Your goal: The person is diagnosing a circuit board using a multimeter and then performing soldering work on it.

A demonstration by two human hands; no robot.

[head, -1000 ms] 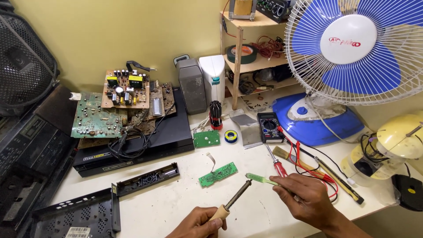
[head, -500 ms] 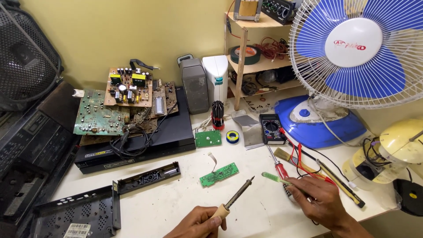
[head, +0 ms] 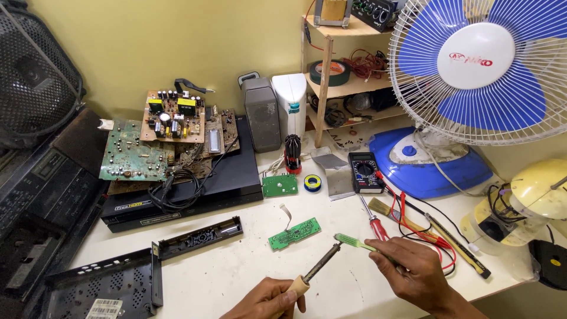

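The fingers of the left hand (head: 273, 298) are curling tight around the pale wooden handle of a soldering iron (head: 316, 270), gripping it low so the dark shaft is angling up and to the right, clear of the bench (head: 236, 277). The fingers of the right hand (head: 407, 272) are pinching the end of a green toothbrush (head: 354, 242), thumb pressing on top, with the bristle head reaching left. The brush head and the iron's tip are meeting, touching or very nearly so, in the air just above the bench surface.

By my judgement the step in hand is cleaning: the brush is working at the iron's tip, not at any board. Continuing calls for a steady left grip and small, light strokes from the right, keeping the bristles on the metal end only, since a hot tip could melt them; whether the iron is hot cannot be told.

Both wrists are coming in low from the near edge, palms turning inward toward each other, forearms mostly out of view.

A small green circuit board (head: 294, 233) is lying just beyond the iron's tip, apart from it. A red-handled screwdriver (head: 373, 220) and red test leads (head: 413, 221) are lying beside the right hand, with a multimeter (head: 365, 171) farther back.
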